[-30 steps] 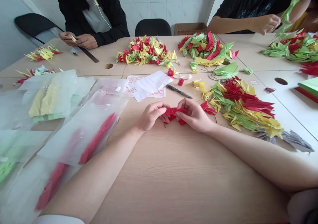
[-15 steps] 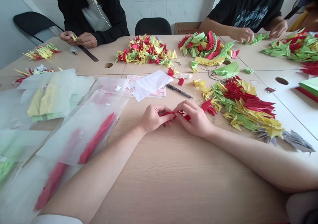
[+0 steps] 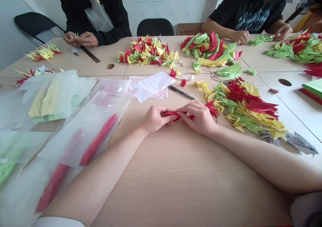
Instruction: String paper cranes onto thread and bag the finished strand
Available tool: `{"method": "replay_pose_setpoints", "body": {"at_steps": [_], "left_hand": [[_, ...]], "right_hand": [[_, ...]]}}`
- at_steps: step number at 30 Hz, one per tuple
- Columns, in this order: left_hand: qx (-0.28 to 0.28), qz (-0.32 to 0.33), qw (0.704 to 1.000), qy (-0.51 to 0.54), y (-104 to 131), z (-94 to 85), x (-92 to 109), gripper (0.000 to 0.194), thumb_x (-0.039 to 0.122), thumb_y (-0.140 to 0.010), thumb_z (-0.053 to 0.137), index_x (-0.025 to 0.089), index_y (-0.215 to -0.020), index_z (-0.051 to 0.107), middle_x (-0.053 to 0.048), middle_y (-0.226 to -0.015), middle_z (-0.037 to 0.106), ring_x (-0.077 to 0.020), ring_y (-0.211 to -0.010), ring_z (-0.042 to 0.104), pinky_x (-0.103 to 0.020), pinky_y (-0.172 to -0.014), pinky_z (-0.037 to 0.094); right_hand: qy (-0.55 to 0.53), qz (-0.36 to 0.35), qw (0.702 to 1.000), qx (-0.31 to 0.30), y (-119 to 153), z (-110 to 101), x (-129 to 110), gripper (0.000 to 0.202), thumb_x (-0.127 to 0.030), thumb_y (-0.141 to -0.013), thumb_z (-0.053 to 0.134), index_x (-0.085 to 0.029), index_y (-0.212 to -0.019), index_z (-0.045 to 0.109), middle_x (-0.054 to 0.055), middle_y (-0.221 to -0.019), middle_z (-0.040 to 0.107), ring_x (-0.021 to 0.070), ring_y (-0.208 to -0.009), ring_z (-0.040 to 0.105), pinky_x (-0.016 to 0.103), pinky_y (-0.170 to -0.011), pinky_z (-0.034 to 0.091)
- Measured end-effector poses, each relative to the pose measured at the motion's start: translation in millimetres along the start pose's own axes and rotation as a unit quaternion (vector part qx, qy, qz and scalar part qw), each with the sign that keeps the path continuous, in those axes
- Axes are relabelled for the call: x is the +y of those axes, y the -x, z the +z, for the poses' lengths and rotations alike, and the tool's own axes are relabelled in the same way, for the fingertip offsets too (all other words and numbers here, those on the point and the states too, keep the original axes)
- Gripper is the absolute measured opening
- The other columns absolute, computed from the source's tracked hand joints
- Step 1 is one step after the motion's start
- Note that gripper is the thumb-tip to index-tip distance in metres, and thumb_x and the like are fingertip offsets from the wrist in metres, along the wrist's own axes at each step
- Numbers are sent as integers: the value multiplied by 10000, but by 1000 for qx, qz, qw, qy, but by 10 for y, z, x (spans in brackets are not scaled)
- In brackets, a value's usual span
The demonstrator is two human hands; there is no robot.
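Note:
Between my two hands is a small folded red paper piece (image 3: 173,113), perhaps a paper crane; its full shape is hidden by fingers. My left hand (image 3: 156,119) pinches it from the left, thumb on top. From the right, my right hand (image 3: 198,118) grips it with thumb and fingers closed. Just beyond my right hand lies a red folded paper crane (image 3: 212,109) at the end of a pile of strung red, yellow and green cranes (image 3: 249,104). A dark thread hangs near each hand.
Plastic bags with folded red paper (image 3: 99,138) cover the left side. A black pen (image 3: 181,92) and a white paper sheet (image 3: 152,85) lie ahead. Heaps of cranes (image 3: 148,51) stand further back. Two people sit across; one's hands (image 3: 82,39) hold yellow paper near a ruler (image 3: 90,54).
My right fingers have shifted on the red paper, and more of it shows between my hands. Across the table, the right person's hand has drawn back from the green cranes.

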State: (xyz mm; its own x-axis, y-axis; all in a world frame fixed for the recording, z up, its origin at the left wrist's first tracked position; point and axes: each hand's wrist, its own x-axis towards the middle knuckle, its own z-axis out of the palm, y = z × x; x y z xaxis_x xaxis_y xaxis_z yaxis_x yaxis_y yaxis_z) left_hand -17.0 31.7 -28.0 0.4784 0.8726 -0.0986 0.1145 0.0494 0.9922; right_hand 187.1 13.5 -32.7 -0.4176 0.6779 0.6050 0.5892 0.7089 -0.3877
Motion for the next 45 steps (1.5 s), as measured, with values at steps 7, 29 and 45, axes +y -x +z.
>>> {"method": "replay_pose_setpoints", "body": {"at_steps": [7,29,45], "left_hand": [[-7,-13,1000,-14,5,-7,1,290,357,-709,810,109,-844,740,-59,-697,698,-154,-627,653,-260,-590,541],[10,-55,990,128,60,122,80,348,401,-734,803,110,-897,706,-91,-806,766,-184,-736,738,-254,-651,579],[-12,-72,992,107,52,82,79,377,378,-675,849,96,-876,700,-104,-800,768,-192,-742,747,-283,-724,606]], "right_hand": [[68,-26,997,-29,2,-4,-8,161,-223,-941,549,-187,-942,706,50,-825,728,178,-728,649,326,-732,478],[-26,47,998,9,57,14,-63,120,-219,-954,528,-217,-1020,628,61,-1130,741,185,-885,733,281,-706,562],[-185,184,960,-105,-38,-51,-109,244,-357,-1011,408,-206,-836,487,-15,-686,572,111,-565,504,233,-544,406]]}}
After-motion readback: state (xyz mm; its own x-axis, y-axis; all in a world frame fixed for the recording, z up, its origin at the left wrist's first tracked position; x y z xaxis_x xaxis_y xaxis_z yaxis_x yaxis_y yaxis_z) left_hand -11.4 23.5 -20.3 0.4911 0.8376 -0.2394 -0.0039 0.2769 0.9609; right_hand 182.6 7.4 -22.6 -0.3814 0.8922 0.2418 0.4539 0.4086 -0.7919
